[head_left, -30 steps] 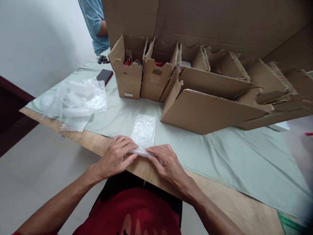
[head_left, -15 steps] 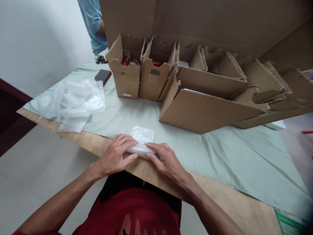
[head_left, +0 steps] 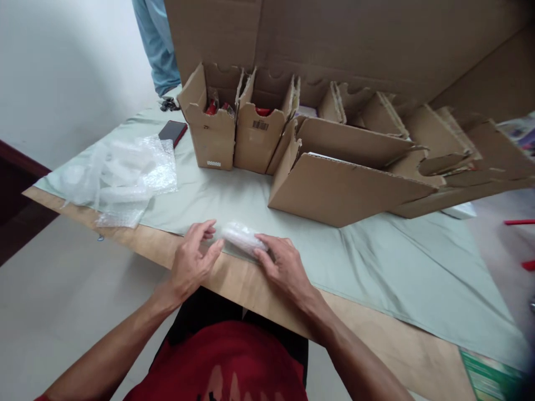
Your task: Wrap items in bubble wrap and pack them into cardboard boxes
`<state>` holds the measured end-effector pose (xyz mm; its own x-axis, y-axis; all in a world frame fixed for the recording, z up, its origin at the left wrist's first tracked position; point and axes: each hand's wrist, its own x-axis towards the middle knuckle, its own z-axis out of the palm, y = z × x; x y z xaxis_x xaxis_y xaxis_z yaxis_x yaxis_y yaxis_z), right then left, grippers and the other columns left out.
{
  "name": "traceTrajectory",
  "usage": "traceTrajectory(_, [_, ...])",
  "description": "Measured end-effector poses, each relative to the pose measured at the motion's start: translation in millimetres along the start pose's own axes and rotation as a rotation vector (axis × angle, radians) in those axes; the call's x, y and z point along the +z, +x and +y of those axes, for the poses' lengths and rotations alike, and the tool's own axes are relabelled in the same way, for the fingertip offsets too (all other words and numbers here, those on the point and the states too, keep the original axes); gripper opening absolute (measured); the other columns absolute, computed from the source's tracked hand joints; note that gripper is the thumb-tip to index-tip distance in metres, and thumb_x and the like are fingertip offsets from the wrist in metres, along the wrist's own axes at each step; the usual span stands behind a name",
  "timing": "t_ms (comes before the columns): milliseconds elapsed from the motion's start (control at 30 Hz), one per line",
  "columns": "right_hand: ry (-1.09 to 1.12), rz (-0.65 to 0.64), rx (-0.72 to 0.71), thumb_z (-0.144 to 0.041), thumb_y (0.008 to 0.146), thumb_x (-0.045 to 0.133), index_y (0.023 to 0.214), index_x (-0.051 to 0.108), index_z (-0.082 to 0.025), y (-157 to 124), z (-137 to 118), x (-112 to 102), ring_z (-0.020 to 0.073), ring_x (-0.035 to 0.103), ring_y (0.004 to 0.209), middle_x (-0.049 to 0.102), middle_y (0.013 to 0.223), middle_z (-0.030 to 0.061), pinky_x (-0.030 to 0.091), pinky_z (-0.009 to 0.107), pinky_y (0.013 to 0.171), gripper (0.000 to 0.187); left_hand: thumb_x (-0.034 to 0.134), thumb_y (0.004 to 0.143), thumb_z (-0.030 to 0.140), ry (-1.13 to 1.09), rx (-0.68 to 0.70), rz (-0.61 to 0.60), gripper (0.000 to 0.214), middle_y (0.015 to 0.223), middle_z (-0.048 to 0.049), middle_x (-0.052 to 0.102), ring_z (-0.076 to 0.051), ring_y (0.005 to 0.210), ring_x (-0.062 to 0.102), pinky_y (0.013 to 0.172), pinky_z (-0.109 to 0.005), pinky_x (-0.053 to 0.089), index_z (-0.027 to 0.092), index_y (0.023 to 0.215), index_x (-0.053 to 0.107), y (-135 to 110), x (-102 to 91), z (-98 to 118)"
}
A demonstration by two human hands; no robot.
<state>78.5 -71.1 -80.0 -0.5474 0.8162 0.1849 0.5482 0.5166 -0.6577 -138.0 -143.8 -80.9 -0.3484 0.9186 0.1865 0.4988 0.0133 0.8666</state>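
Note:
A small roll of bubble wrap (head_left: 242, 236) lies near the front edge of the cloth-covered table. What is inside the roll, if anything, cannot be made out. My right hand (head_left: 284, 262) grips its right end between thumb and fingers. Just left of the roll, my left hand (head_left: 196, 256) is open, thumb and fingers apart, with nothing in it. More loose sheets of bubble wrap (head_left: 129, 172) lie heaped at the left of the table.
Cardboard bins (head_left: 351, 189) stand in a row along the back, some with red items inside, before a tall cardboard panel (head_left: 334, 44). A dark phone (head_left: 173, 132) lies left of them. Behind, a person in blue trousers (head_left: 156, 44) stands. The wooden table edge (head_left: 159, 245) runs in front.
The flat tail of bubble wrap is now wound into the roll. My left hand has let go and drawn back left; my right hand still holds the roll's right end.

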Motion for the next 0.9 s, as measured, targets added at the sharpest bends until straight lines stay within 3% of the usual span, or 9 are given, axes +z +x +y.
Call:
traceTrajectory(100, [0.275, -0.006, 0.183, -0.033, 0.096, 0.059, 0.116, 0.07, -0.024, -1.2, -10.2, -3.5, 0.0232, 0.069, 0.09, 0.078, 0.106, 0.0058, 0.053, 0.038, 0.08, 0.025, 0.068, 0.089, 0.039, -0.448, -0.301, -0.08, 0.055, 0.125, -0.0126, 0.067, -0.024, 0.111, 0.067, 0.098, -0.042, 0.055, 0.017, 0.137, 0.053, -21.0, -0.8, 8.2])
traceTrajectory(233, [0.482, -0.093, 0.16, -0.035, 0.096, 0.06, 0.11, 0.071, -0.024, -8.8, -28.8, -6.7, 0.0213, 0.069, 0.093, 0.077, 0.105, 0.0046, 0.054, 0.036, 0.086, 0.021, 0.08, 0.079, 0.036, -0.943, -0.536, -0.209, 0.048, 0.114, -0.0104, 0.073, -0.026, 0.113, 0.068, 0.102, -0.042, 0.053, 0.015, 0.119, 0.063, -24.4, 13.0, 21.2])
traceTrajectory(333, [0.427, -0.016, 0.122, -0.038, 0.091, 0.067, 0.111, 0.071, -0.025, -16.1, -28.2, -9.9, 0.025, 0.067, 0.106, 0.074, 0.114, 0.0067, 0.049, 0.044, 0.099, 0.024, 0.088, 0.069, 0.032, -1.082, -0.642, -0.118, 0.043, 0.1, -0.0067, 0.075, -0.026, 0.106, 0.07, 0.101, -0.042, 0.052, 0.016, 0.103, 0.067, -18.6, 23.6, 29.5])
traceTrajectory(433, [0.547, -0.003, 0.176, -0.046, 0.084, 0.075, 0.129, 0.063, -0.027, -23.5, -19.1, -14.1, 0.0279, 0.062, 0.119, 0.066, 0.131, 0.01, 0.048, 0.046, 0.103, 0.05, 0.09, 0.066, 0.031, -1.11, -0.638, -0.147, 0.044, 0.097, -0.0062, 0.076, -0.027, 0.104, 0.07, 0.099, -0.043, 0.052, 0.016, 0.102, 0.07, -16.6, 29.4, 36.1])
traceTrajectory(533, [0.771, -0.108, 0.241, -0.05, 0.082, 0.076, 0.134, 0.059, -0.026, -29.5, -14.5, -17.3, 0.025, 0.065, 0.111, 0.068, 0.126, 0.0092, 0.053, 0.039, 0.094, 0.06, 0.09, 0.066, 0.032, -1.074, -0.582, -0.187, 0.045, 0.096, -0.0062, 0.077, -0.026, 0.1, 0.07, 0.095, -0.04, 0.053, 0.015, 0.104, 0.072, -17.6, 34.3, 39.9])
traceTrajectory(667, [0.693, -0.004, 0.284, -0.04, 0.089, 0.069, 0.102, 0.07, -0.022, -34.0, -11.6, -26.7, 0.0169, 0.061, 0.082, 0.068, 0.091, 0.0021, 0.05, 0.03, 0.078, 0.022, 0.087, 0.072, 0.035, -0.92, -0.479, -0.285, 0.041, 0.095, -0.0053, 0.076, -0.021, 0.092, 0.068, 0.089, -0.033, 0.052, 0.016, 0.103, 0.07, -16.5, 41.9, 39.7])
traceTrajectory(733, [0.659, 0.034, 0.29, -0.037, 0.087, 0.069, 0.093, 0.069, -0.021, -37.0, -5.4, -37.6, 0.0156, 0.058, 0.076, 0.065, 0.083, 0.0003, 0.048, 0.029, 0.073, 0.018, 0.082, 0.079, 0.039, -0.79, -0.372, -0.347, 0.041, 0.101, -0.0068, 0.075, -0.021, 0.094, 0.068, 0.088, -0.033, 0.053, 0.017, 0.11, 0.068, -10.7, 43.0, 40.1])
traceTrajectory(800, [0.637, 0.065, 0.296, -0.037, 0.086, 0.069, 0.091, 0.069, -0.02, -42.3, 4.0, -52.5, 0.0154, 0.057, 0.074, 0.064, 0.081, 0.0001, 0.047, 0.028, 0.072, 0.018, 0.076, 0.085, 0.041, -0.601, -0.167, -0.312, 0.045, 0.119, -0.01, 0.072, -0.024, 0.107, 0.067, 0.094, -0.037, 0.053, 0.02, 0.123, 0.063, 2.0, 41.7, 44.9])
traceTrajectory(900, [0.576, 0.089, 0.311, -0.041, 0.088, 0.067, 0.09, 0.068, -0.02, -54.2, 18.8, -78.0, 0.0159, 0.058, 0.073, 0.064, 0.079, 0.0005, 0.047, 0.028, 0.069, 0.021, 0.07, 0.089, 0.032, -0.217, 0.281, -0.102, 0.051, 0.144, -0.0118, 0.058, -0.028, 0.131, 0.056, 0.109, -0.046, 0.046, 0.024, 0.137, 0.055, 35.9, 40.4, 65.6])
